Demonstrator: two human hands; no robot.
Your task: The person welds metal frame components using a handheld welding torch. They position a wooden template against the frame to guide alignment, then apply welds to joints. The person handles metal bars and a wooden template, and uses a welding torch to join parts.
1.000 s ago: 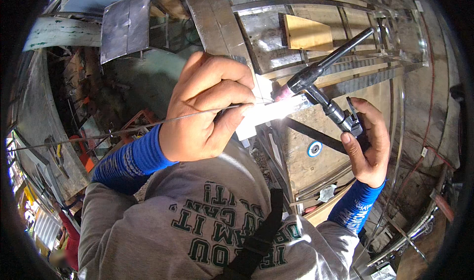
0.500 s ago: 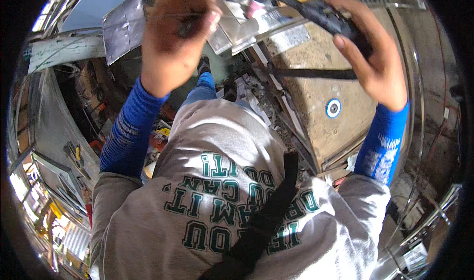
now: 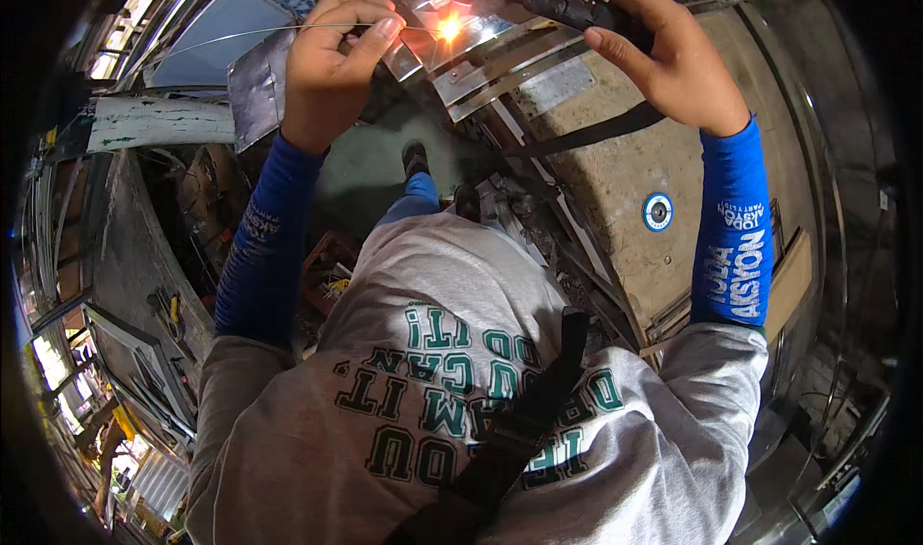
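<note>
A thin metal filler rod [image 3: 226, 36] is pinched between the thumb and fingers of my left hand [image 3: 332, 74], its tip pointing right toward a bright orange arc [image 3: 449, 28]. Around the handle of a black welding torch [image 3: 553, 5] curls my right hand [image 3: 668, 60]. The torch head reaches left to the glowing spot, where the glare hides its tip. Below the arc lie shiny flat metal pieces [image 3: 471, 79], with a narrow metal strip [image 3: 402, 61] beside my left fingers. A black hose [image 3: 606, 132] runs below my right hand.
On my right is a worn wooden tabletop [image 3: 615, 185] carrying a blue-rimmed disc [image 3: 658, 212] and a metal plate [image 3: 560, 86]. A dark grey sheet [image 3: 258, 88] hangs beside my left wrist. Pliers with yellow handles [image 3: 175, 314] lie far left. Scraps clutter the floor.
An orange arc has appeared at the torch tip. My right hand has moved left and up with the torch. My left hand has steadied, and the rod now shows clearly.
</note>
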